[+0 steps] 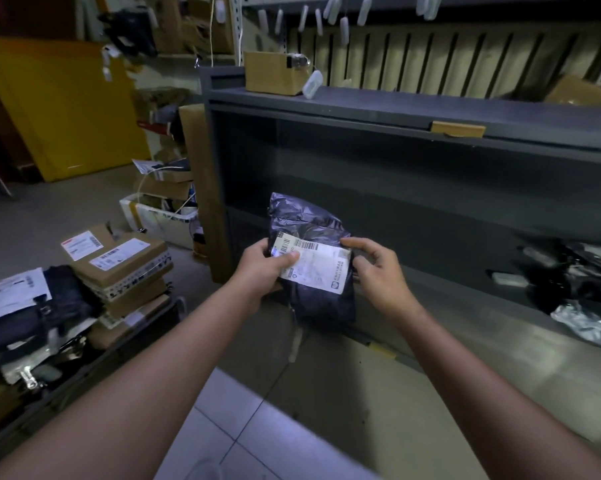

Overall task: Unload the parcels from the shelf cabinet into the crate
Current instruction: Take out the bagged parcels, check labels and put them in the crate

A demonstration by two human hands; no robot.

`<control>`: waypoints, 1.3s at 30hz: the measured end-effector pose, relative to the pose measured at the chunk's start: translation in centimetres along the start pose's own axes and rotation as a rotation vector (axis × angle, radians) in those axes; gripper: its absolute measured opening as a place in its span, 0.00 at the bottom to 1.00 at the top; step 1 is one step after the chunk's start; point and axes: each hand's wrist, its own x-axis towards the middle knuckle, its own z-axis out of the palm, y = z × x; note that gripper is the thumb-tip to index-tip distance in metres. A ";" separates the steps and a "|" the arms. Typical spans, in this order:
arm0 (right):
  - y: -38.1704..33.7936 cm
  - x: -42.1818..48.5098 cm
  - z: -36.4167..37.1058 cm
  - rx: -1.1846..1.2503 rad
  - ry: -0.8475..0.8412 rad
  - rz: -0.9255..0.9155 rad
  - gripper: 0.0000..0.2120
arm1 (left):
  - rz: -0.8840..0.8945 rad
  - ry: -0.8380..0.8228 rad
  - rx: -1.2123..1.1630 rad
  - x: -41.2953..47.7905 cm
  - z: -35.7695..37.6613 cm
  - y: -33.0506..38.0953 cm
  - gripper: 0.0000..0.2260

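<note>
The big grey shelf cabinet [361, 103] stands far and right, its wide middle shelf open and dark. Bare floor [326, 393] lies near, between the cabinet's front edge and the crate [95, 362] on the left, which is piled with boxes [119, 261]. The parcel [313, 268], a dark bag with a white label, is in the air just in front of the cabinet's left end. Both arms reach forward. The left grip [261, 268] pinches its left edge, thumb on the label. The right grip [378, 268] holds its right edge with bent fingers.
</note>
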 end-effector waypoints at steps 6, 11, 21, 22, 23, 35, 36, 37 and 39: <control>0.7 -1.4 -2.2 -0.746 -0.165 -0.334 0.34 | -0.038 -0.045 -0.019 0.2 -0.4 0.5 0.09; 1.5 -1.1 -2.0 -0.762 -0.159 -0.435 0.31 | -0.069 -0.114 -0.014 0.4 -0.5 0.1 0.06; 0.2 0.0 -0.6 -0.308 -0.052 -0.192 0.20 | 0.075 -0.118 0.195 1.5 -2.2 -1.1 0.24; 0.2 0.2 -0.5 -0.281 -0.055 -0.166 0.17 | 0.144 -0.154 0.230 1.8 -2.5 -1.5 0.32; 0.4 0.4 -0.5 -0.263 -0.062 -0.145 0.13 | 0.194 -0.176 0.253 2.1 -2.7 -1.7 0.39; 1.4 0.9 -0.4 -0.299 -0.082 -0.034 0.07 | 0.340 -0.139 0.218 2.7 -1.9 -1.5 0.07; 1.3 0.8 -0.5 -0.305 -0.076 -0.032 0.07 | 0.318 -0.122 0.188 2.8 -1.9 -1.5 0.06; 1.3 0.7 -0.6 -0.316 -0.069 -0.032 0.06 | 0.291 -0.103 0.160 2.8 -1.8 -1.4 0.05; 1.3 0.7 -0.9 -0.353 -0.052 -0.046 0.04 | 0.255 -0.087 0.112 3.0 -1.9 -1.5 0.04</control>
